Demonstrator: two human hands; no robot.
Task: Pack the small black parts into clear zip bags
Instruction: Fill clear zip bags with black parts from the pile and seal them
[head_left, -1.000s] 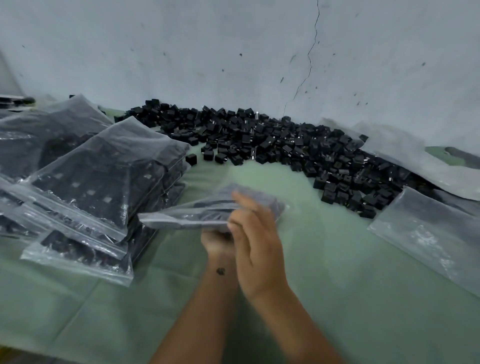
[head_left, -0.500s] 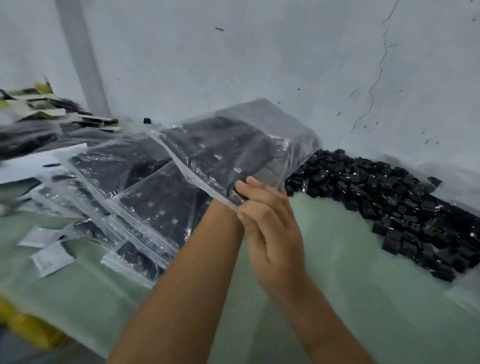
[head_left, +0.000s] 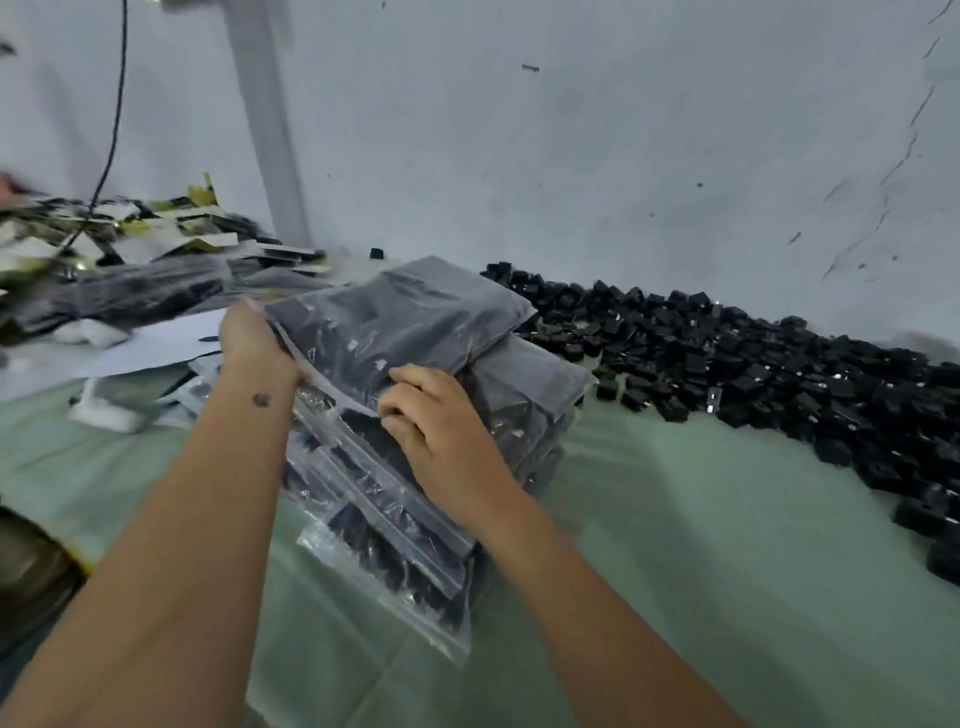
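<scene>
Both hands on the top bag (head_left: 405, 317), a clear zip bag filled with small black parts. It sits tilted on the stack of filled bags (head_left: 415, 499), left of centre on the green worktop (head_left: 701, 545).

Left hand (head_left: 252, 338): grips the bag's left corner, fingers hidden behind the plastic, thumb side toward the camera. Dark mark visible on the wrist.

Right hand (head_left: 431, 415): fingers curled, pinching the bag's near edge along the zip strip, knuckles up.

Stack below: several filled bags fanned out, their clear sealed edges stepping toward the camera.

Loose black parts (head_left: 753, 358): a long heap along the wall, running from just behind the stack out to the right edge of view. A few strays lie just beside the stack's right side.

Far left: a blurred jumble of papers and dark bags (head_left: 130, 260), white sheet (head_left: 150, 345) in front of it. Black cable (head_left: 111, 140) hangs down the wall.
</scene>
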